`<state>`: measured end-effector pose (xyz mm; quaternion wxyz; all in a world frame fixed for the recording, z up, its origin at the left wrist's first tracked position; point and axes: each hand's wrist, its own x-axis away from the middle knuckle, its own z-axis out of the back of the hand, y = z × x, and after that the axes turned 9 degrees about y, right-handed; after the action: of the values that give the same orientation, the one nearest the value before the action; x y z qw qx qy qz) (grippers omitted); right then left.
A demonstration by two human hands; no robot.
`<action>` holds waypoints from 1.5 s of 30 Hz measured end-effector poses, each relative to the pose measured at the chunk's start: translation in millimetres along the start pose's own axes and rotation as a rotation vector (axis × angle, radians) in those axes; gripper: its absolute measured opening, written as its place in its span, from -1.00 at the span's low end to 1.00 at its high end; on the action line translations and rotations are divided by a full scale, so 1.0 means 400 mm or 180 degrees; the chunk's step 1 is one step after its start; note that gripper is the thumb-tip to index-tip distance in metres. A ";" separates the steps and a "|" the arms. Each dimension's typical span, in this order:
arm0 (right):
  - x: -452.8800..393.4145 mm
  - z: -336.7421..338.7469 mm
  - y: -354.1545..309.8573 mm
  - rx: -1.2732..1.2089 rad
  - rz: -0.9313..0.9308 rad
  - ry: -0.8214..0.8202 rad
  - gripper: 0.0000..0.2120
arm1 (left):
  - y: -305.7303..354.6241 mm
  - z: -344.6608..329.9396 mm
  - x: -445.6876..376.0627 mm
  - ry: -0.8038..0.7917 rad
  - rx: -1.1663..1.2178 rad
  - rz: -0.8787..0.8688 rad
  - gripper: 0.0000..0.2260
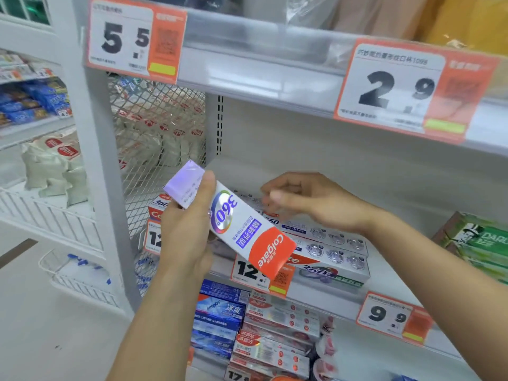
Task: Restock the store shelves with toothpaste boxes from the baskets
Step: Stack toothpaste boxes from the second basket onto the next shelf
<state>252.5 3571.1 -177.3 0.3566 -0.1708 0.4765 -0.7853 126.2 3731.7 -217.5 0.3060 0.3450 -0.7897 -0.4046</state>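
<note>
Restocking a toothpaste box onto the middle shelf.
The left hand clamps a toothpaste box in front of the shelf's front edge, its long axis tilted, the purple end up-left and the red end down-right over a price tag. Just beyond, the right hand, fingers loosely curled and holding nothing, rests on the stacked boxes on the shelf; the stack lies right of and behind the held box.
</note>
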 end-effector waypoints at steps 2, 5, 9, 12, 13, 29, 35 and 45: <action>0.045 -0.006 -0.006 0.0209 -0.0048 -0.0429 -0.57 | 0.001 -0.011 0.016 -0.0104 0.0208 -0.0007 -0.81; 0.094 -0.022 -0.001 -0.0577 -0.0514 -0.0687 -0.56 | -0.006 -0.029 0.030 -0.0246 0.0213 -0.0162 -0.68; 0.151 -0.040 0.008 -0.1774 -0.1039 -0.0909 -0.64 | -0.026 -0.057 0.051 -0.0460 0.0050 -0.0076 -0.67; 0.183 -0.037 0.015 -0.2052 -0.1111 -0.0689 -0.51 | -0.036 -0.072 0.062 -0.0628 -0.0316 -0.0200 -0.60; 0.191 -0.031 0.021 -0.2030 -0.1123 -0.0571 -0.40 | -0.036 -0.076 0.067 -0.0702 -0.0510 -0.0326 -0.51; 0.254 0.039 0.020 -0.0262 -0.0256 0.0912 -0.71 | -0.044 -0.073 0.112 -0.1298 -0.1275 0.0116 -0.68; 0.236 0.056 0.024 -0.1032 -0.0998 0.0345 -0.54 | -0.044 -0.079 0.138 -0.1498 -0.0733 0.0237 -0.52; 0.066 0.106 -0.017 0.0508 0.0273 0.1658 -0.63 | -0.074 -0.019 0.001 -0.0513 -0.3680 -0.2655 -0.51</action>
<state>257.5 3527.5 -152.4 0.2673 0.0859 0.4956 -0.8219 140.7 3715.4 -238.9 0.2005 0.3699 -0.2715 -0.8656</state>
